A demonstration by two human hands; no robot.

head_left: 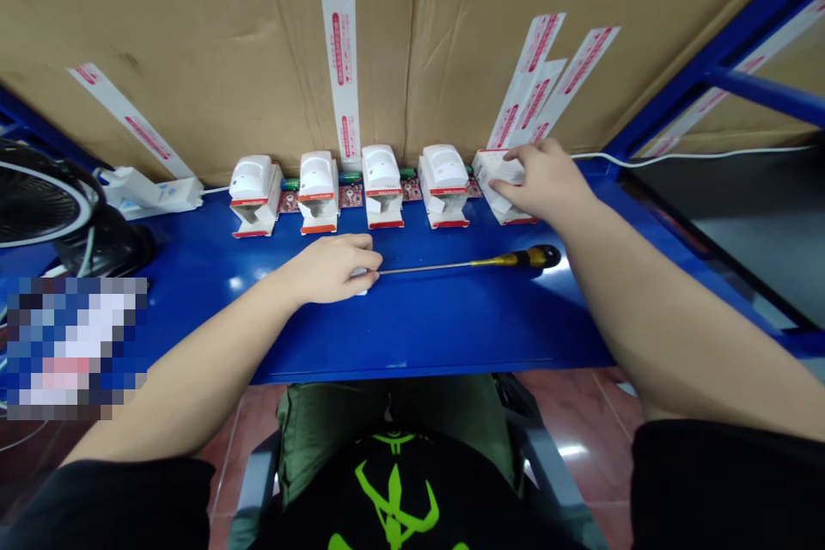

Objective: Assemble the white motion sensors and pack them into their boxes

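Several white plastic housings with red trim stand in a row along the back of the blue table (418,318). My right hand (545,180) is closed over the rightmost housing (496,172). My left hand (335,268) rests on the table in a loose fist, pinching a small white part I cannot make out. Just right of that hand lies a screwdriver (477,262) with a yellow and black handle, its tip pointing at my fingers. Red circuit boards (351,193) lie between and behind the housings.
A cardboard wall (225,34) with taped strips closes the back. A white power strip (151,189) and a black fan (45,206) sit at the left. A white cable (709,156) runs right along the blue frame (741,34).
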